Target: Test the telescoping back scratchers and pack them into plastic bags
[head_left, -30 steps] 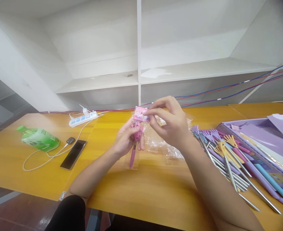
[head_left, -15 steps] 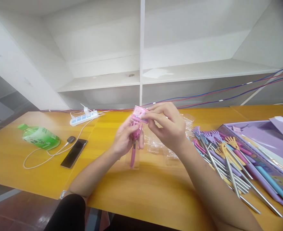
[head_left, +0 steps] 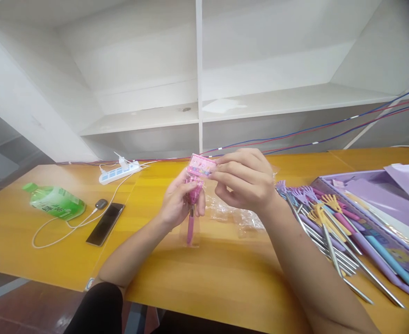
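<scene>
My left hand is closed around a pink back scratcher in a clear plastic sleeve, above the middle of the table. Its pink handle hangs down below the fingers, and a short metal piece shows above it. At the top a pink printed card sticks up over my left thumb. My right hand pinches the card's right edge between thumb and fingers. Behind and under the right hand lie crumpled clear plastic sleeves.
To the right lie several back scratchers with coloured hand-shaped heads and metal rods, beside a purple box. On the left are a green bottle, a black phone, a cable and a white power strip. Shelves stand behind the table.
My right fingers have shifted to the card's right edge, so more of its printed face shows. My left hand keeps its hold. The view has shifted slightly.
</scene>
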`<state>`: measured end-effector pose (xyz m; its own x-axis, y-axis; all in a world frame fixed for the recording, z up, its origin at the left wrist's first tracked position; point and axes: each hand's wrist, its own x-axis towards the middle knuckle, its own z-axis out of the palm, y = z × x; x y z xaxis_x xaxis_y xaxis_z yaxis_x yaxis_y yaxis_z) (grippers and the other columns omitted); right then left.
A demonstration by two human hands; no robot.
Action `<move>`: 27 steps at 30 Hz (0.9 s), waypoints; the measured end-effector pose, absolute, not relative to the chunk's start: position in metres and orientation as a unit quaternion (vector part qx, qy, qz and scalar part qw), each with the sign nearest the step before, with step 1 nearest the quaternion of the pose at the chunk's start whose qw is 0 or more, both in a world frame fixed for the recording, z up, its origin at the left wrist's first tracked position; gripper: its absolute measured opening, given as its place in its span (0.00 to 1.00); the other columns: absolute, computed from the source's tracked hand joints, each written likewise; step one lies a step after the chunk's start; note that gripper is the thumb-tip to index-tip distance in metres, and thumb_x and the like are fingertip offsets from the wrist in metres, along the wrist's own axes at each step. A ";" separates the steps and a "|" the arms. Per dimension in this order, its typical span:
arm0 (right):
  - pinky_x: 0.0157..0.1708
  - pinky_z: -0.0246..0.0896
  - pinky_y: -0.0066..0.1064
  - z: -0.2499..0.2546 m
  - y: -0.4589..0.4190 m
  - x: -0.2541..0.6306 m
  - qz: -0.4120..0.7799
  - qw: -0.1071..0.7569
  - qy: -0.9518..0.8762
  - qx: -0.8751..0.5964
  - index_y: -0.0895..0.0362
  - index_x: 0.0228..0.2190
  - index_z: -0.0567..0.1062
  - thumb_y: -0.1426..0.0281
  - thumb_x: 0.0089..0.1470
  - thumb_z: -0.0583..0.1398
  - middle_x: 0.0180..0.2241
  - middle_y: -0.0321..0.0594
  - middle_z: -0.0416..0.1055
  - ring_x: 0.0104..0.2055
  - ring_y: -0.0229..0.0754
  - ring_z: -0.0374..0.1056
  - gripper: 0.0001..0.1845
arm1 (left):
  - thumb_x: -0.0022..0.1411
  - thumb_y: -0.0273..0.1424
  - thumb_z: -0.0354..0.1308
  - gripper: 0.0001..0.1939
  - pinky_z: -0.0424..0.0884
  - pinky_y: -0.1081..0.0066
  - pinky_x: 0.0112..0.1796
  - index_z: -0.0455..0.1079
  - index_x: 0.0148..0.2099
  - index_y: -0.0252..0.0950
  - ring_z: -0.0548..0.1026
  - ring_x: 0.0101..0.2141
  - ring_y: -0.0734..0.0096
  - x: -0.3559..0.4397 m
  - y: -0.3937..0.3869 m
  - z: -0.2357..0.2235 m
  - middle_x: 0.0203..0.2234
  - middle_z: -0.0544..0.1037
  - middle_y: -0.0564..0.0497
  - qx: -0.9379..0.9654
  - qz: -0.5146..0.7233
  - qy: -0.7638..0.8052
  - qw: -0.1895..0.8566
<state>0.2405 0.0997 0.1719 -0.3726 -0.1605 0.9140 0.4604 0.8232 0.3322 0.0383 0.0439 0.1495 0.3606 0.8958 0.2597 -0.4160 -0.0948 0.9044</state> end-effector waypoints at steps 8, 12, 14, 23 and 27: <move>0.46 0.69 0.43 0.177 0.092 0.240 -0.044 0.611 -0.754 -0.239 0.49 0.51 0.78 0.69 0.66 0.61 0.43 0.41 0.75 0.43 0.45 0.73 0.13 | 0.71 0.37 0.58 0.28 0.68 0.78 0.19 0.61 0.69 0.33 0.72 0.14 0.71 0.043 0.043 0.152 0.17 0.76 0.57 0.529 0.499 0.258 0.636; 0.52 0.70 0.41 0.182 0.090 0.241 0.156 0.526 -0.795 -0.259 0.49 0.51 0.80 0.62 0.71 0.61 0.47 0.42 0.76 0.49 0.44 0.73 0.12 | 0.71 0.39 0.59 0.32 0.68 0.77 0.20 0.59 0.72 0.34 0.72 0.14 0.71 0.043 0.042 0.152 0.17 0.76 0.57 0.533 0.487 0.260 0.642; 0.51 0.69 0.38 0.183 0.090 0.241 0.213 0.501 -0.799 -0.257 0.50 0.47 0.81 0.61 0.71 0.61 0.45 0.40 0.78 0.48 0.43 0.73 0.10 | 0.72 0.40 0.59 0.32 0.69 0.77 0.21 0.60 0.72 0.34 0.73 0.15 0.71 0.042 0.042 0.150 0.17 0.77 0.56 0.542 0.479 0.259 0.640; 0.41 0.65 0.34 0.176 0.086 0.226 0.241 0.513 -0.778 -0.270 0.54 0.39 0.79 0.60 0.67 0.65 0.39 0.39 0.76 0.40 0.40 0.69 0.09 | 0.75 0.40 0.57 0.27 0.70 0.77 0.24 0.62 0.70 0.36 0.76 0.18 0.71 0.040 0.045 0.137 0.19 0.79 0.55 0.589 0.465 0.265 0.606; 0.41 0.65 0.33 0.175 0.085 0.224 0.247 0.522 -0.769 -0.273 0.53 0.38 0.79 0.61 0.66 0.66 0.38 0.38 0.75 0.40 0.40 0.70 0.09 | 0.75 0.42 0.57 0.30 0.69 0.77 0.23 0.60 0.72 0.36 0.78 0.20 0.69 0.040 0.044 0.131 0.20 0.80 0.55 0.605 0.465 0.288 0.578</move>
